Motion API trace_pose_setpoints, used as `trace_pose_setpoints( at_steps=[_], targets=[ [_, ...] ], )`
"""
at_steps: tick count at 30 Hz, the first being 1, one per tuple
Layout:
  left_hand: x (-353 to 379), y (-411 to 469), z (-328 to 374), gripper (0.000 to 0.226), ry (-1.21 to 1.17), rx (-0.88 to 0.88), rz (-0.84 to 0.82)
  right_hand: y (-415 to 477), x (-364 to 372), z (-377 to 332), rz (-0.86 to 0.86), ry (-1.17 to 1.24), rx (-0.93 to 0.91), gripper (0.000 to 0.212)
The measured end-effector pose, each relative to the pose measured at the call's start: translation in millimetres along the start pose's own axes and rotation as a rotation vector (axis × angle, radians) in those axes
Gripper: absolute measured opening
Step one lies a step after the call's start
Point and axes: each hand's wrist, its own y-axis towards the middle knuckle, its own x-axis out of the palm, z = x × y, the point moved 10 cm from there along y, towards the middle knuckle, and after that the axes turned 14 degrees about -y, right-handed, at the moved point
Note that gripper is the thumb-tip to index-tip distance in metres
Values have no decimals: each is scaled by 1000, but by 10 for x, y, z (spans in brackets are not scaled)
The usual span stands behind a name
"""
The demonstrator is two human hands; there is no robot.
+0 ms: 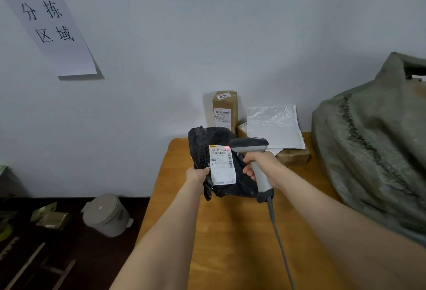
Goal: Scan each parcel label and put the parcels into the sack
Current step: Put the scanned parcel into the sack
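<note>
My left hand (197,175) grips the left edge of a black plastic parcel (215,136), held upright above the wooden table (230,243). Its white label (222,165) faces me, with a red scanner light on its top right corner. My right hand (260,165) holds a grey barcode scanner (250,145) by its handle, the head pointing at the label. The grey-green sack (373,146) slumps on the right side of the table, its mouth at the top right.
A tall cardboard box (224,109) stands against the wall. A white bubble mailer (274,126) lies on flat brown boxes (292,157) at the table's back. The scanner cable (280,243) trails toward me. A small bin (106,214) sits on the dark floor at left.
</note>
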Motion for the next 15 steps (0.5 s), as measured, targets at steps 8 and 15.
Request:
trace_pose_setpoints(
  at_steps=[8, 15],
  targets=[
    [-47, 20, -29, 39, -16, -14, 17, -67, 97, -48, -42, -34, -11, 9],
    [-54, 37, 5, 36, -34, -1, 16, -114, 75, -42, -38, 19, 18, 18]
  ],
)
